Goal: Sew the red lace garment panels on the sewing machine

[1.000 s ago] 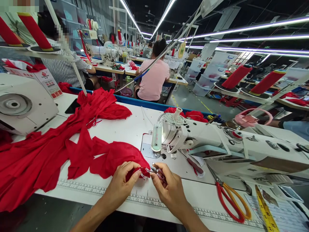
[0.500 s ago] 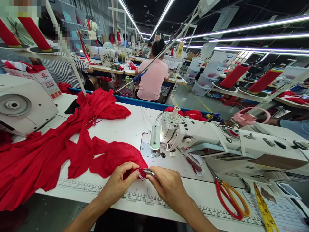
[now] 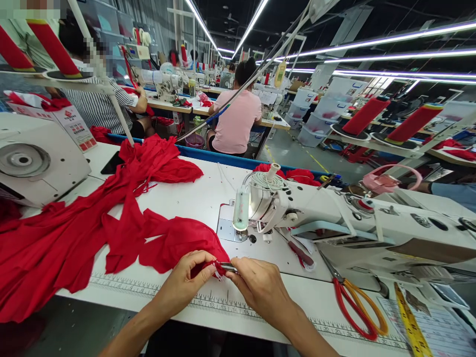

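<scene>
My left hand pinches the edge of a red fabric piece between thumb and fingers, near the front of the sewing table. In my right hand is a pair of small metal thread snips, mostly covered by the fingers. Its tips meet the fabric edge beside my left thumb, where some whitish bits show. Just beyond both hands stands a white sewing machine, its needle area lit by a small lamp. More red fabric spreads in folds to the left.
Large scissors with red and orange handles lie at the right, near a yellow tape measure. A brown-handled tool rests by the machine. A printed ruler runs along the table front. Co-workers sit ahead, one in a pink shirt.
My hands stay almost in place, with the snips' tips shifting slightly at the fabric edge. The view has moved a little. A co-worker at the left has raised a hand.
</scene>
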The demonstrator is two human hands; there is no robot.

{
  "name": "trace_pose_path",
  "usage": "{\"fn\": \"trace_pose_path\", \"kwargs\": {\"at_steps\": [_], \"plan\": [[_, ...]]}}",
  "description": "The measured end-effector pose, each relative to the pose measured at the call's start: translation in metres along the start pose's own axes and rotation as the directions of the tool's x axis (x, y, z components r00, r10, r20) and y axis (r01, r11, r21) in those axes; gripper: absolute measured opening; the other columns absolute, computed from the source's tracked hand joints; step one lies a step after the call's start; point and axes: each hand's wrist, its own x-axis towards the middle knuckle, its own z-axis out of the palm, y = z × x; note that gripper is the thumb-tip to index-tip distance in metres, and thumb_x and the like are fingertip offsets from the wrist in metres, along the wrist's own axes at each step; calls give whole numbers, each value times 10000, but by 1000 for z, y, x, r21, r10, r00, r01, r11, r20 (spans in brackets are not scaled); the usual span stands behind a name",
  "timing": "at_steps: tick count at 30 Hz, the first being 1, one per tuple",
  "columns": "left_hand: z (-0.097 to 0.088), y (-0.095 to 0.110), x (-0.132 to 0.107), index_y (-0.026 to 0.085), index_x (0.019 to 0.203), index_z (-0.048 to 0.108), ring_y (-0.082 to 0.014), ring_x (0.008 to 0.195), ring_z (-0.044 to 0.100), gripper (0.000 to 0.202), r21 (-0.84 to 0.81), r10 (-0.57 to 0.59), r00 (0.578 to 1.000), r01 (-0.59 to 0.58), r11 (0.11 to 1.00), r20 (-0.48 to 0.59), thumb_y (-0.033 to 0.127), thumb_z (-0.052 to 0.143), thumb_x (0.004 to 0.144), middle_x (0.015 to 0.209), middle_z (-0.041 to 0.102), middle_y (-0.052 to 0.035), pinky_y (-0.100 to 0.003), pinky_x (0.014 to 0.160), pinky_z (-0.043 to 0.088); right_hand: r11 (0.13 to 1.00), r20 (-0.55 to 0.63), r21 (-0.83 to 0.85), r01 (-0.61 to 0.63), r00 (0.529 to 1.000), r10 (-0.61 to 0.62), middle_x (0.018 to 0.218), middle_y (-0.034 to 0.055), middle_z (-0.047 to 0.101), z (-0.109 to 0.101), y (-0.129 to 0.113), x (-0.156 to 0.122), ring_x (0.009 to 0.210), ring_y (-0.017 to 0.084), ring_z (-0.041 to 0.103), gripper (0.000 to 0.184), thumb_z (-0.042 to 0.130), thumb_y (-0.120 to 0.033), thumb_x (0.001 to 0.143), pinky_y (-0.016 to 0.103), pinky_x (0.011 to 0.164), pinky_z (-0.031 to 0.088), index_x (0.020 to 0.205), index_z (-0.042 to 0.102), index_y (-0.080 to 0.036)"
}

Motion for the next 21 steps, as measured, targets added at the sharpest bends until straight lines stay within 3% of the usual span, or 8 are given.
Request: {"fn": "trace_pose_path", "kwargs": {"at_steps": [8, 16, 18, 21], "plan": [[1, -4, 0, 205, 934, 689, -228, 957, 591, 253, 14, 35, 999, -35, 999, -13, 433, 580, 920, 976, 679, -55, -300, 814, 472, 999, -28, -4, 40, 999, -40, 619, -20, 542, 1, 0, 0, 528, 126, 446, 320, 402, -326, 1062, 286, 540, 231, 835, 580, -189], [1, -7, -1, 213, 928, 672, -234, 999, 559, 244, 60, 18, 1000, -20, 998, 20, 417, 538, 931, 970, 637, -47, -338, 880, 441, 997, -15, 69, 40, 999, -39, 606, -27, 527, 0, 0, 1, 509, 114, 409, 321, 395, -286, 1060, 267, 531, 242, 793, 548, -195], [1, -7, -1, 217, 936, 673, -236, 1008, 561, 249, 63, 15, 1000, -16, 998, 16, 425, 536, 932, 981, 640, -46, -345, 900, 436, 989, -13, 149, -24, 1000, 27, 617, -28, 532, -2, 0, 0, 512, 111, 421, 291, 395, -292, 1058, 250, 531, 265, 847, 568, -190], [2, -6, -1, 221, 945, 669, -239, 1025, 569, 239, 68, 17, 1000, -16, 998, -16, 424, 545, 929, 1004, 656, -45, -338, 903, 437, 901, 28, 357, -246, 967, 253, 594, -60, 478, -4, -4, -2, 493, 99, 408, 223, 508, -385, 1010, 221, 511, 300, 949, 586, -185]]}}
